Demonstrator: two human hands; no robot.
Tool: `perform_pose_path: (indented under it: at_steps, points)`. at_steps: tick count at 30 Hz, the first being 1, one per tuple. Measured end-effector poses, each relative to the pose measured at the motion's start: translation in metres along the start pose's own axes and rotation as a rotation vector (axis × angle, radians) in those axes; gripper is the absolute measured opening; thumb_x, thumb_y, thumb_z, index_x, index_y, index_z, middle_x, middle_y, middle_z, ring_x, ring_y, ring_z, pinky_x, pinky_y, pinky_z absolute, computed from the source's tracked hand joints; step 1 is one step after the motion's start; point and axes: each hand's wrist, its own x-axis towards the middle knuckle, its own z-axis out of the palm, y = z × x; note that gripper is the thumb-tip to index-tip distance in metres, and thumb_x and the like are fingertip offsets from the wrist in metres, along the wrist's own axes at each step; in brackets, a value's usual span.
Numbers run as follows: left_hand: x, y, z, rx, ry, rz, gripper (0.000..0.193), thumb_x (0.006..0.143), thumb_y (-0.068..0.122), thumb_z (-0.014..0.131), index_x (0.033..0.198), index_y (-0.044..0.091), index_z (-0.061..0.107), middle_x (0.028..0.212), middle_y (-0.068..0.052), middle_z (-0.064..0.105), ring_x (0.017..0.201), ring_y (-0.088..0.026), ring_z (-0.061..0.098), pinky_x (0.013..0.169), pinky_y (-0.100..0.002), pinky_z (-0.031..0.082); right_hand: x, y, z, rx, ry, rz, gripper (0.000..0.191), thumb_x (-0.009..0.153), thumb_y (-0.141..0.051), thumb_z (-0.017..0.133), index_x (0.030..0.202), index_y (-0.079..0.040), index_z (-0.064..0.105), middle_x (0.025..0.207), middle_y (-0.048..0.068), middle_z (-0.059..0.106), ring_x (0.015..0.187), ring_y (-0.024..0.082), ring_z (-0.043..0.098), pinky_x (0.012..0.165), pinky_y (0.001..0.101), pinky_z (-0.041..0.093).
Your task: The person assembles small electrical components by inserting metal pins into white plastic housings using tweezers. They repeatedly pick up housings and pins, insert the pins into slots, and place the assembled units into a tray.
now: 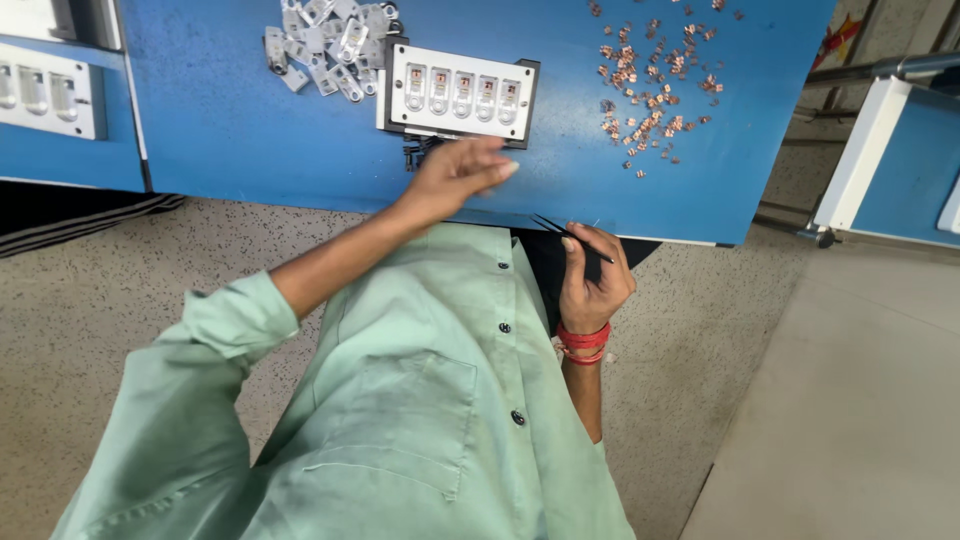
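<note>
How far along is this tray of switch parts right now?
All five slots of the white tray already hold a grey part with a copper-coloured piece. In hand: the right hand holds black tweezers at the table edge; the left hand rests just below the tray. Left: a pile of grey parts and scattered copper bits.

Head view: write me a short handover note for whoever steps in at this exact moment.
Left hand: open, fingers at the near edge of the white fixture plate, holding nothing visible.
Right hand: shut on black tweezers at the edge of the blue table.
Plate shows five slots, each with a part seated.
Loose grey housings lie left of the plate, small copper pieces to its right.
</note>
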Motion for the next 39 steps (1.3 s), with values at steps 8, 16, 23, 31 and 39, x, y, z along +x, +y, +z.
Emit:
perform_pose_path:
  at_steps: [8,16,23,31,39]
  points:
    - [0.075,-0.044,-0.004,-1.063,0.210,-0.104,0.045,0.092,0.016,0.073,0.132,0.005,0.055,0.122,-0.015,0.065,0.105,-0.029,0.066,0.093,-0.041,0.059,0.002,0.010,0.028,0.178,-0.073,0.076,0.011,0.102,0.003,0.067,0.113,0.005,0.069,0.108,0.015,0.072,0.090,0.017,0.070,0.082,0.0296,0.060]
    - [0.002,0.019,-0.171,-0.733,0.922,0.477,0.036,0.105,0.027,0.055,0.126,-0.002,0.055,0.118,-0.019,0.068,0.106,-0.028,0.072,0.094,-0.043,0.061,0.007,0.021,0.059,0.334,-0.209,0.077,0.014,0.103,0.002,0.067,0.115,0.008,0.066,0.107,0.017,0.073,0.086,0.018,0.071,0.080,0.0303,0.058]
    - [-0.067,0.062,-0.341,-0.390,1.496,0.475,0.047,0.098,0.043,0.061,0.115,-0.001,0.060,0.105,-0.015,0.069,0.095,-0.026,0.066,0.084,-0.040,0.055,0.019,0.025,0.058,0.336,-0.231,0.076,0.016,0.102,-0.001,0.066,0.116,0.007,0.066,0.107,0.018,0.073,0.086,0.018,0.072,0.078,0.0309,0.059]
    - [-0.091,0.041,-0.327,-0.523,1.172,0.666,0.050,0.100,0.016,0.061,0.148,0.006,0.051,0.133,-0.014,0.071,0.108,-0.035,0.071,0.094,-0.046,0.057,0.017,0.019,0.051,0.307,-0.209,0.111,0.019,0.102,-0.004,0.066,0.117,0.007,0.066,0.107,0.018,0.074,0.085,0.018,0.072,0.079,0.0300,0.058]
    - [-0.129,0.006,-0.320,-0.297,1.734,-0.168,0.132,0.078,0.037,0.095,0.160,0.021,-0.006,0.162,-0.032,0.009,0.151,-0.051,0.012,0.120,-0.068,0.019,0.005,0.024,0.053,0.310,-0.198,0.176,0.020,0.101,-0.007,0.068,0.116,0.006,0.067,0.107,0.018,0.074,0.085,0.017,0.072,0.078,0.0291,0.058]
